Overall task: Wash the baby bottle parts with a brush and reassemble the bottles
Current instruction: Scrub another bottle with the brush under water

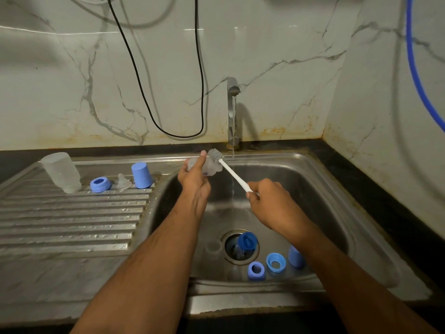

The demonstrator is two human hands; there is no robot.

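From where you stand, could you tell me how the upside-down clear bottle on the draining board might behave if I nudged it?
The clear bottle is tall for its narrow footing and already leans, so it would probably tip easily. It looks like empty, thin plastic, so likely light. The ridged draining board looks wet, so the bottle may slide or be slippery to grip.

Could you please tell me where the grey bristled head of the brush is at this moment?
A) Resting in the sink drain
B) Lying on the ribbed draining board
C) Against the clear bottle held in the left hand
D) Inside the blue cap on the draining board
C: the brush, gripped by the right hand, has its head against the clear bottle that the left hand holds over the sink.
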